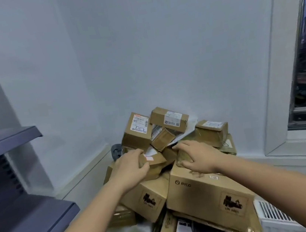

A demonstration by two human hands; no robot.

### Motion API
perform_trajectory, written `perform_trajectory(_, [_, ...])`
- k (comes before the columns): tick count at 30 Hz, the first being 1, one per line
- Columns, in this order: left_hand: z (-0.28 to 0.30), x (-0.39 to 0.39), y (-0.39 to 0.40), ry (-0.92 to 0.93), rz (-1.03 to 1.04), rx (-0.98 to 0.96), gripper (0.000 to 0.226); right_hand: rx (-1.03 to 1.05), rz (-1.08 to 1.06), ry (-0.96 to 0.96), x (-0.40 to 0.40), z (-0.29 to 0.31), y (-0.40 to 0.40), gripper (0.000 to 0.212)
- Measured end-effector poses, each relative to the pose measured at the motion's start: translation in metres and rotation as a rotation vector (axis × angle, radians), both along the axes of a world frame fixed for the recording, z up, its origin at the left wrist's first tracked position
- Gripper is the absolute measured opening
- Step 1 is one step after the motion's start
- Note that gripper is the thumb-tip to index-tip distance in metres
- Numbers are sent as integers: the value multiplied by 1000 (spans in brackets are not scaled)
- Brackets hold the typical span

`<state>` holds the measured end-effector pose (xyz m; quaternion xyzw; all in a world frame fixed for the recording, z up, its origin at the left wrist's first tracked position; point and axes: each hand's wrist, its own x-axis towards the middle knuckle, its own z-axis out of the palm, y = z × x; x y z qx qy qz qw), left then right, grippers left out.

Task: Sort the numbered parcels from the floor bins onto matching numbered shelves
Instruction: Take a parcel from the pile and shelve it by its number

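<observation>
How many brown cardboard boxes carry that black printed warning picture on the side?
2. One brown cardboard box with the black picture lies under the left forearm; the larger Pico-marked brown cardboard box sits under the right hand. Others may be hidden in the pile.

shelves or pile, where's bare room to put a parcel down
Free: the grey shelves on the left show bare boards, the lower one beside the left hand. Crowded: the parcel pile in the corner, boxes overlapping up to the wall, both hands in it, right hand on a box.
</observation>
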<state>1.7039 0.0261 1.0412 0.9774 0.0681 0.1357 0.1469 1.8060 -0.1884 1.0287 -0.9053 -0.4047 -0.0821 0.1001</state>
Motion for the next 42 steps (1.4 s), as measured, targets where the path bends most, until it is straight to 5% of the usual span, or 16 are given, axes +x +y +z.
perform_trajectory(11, [50, 181, 43, -72, -115, 38, 67, 64, -236, 55, 164, 46, 13, 78])
perform_trajectory(21, [55, 295, 61, 146, -191, 90, 99, -13, -351, 287, 266, 38, 36, 120])
perform_trajectory(29, [30, 328, 62, 193, -238, -112, 114, 82, -281, 442, 297, 18, 52, 93])
perform_trajectory(36, [37, 319, 57, 108, -291, -182, 117, 134, -247, 318, 283, 37, 42, 105])
perform_trajectory(42, [61, 287, 50, -26, -206, -212, 97, 173, -212, 146, 262, 61, 35, 115])
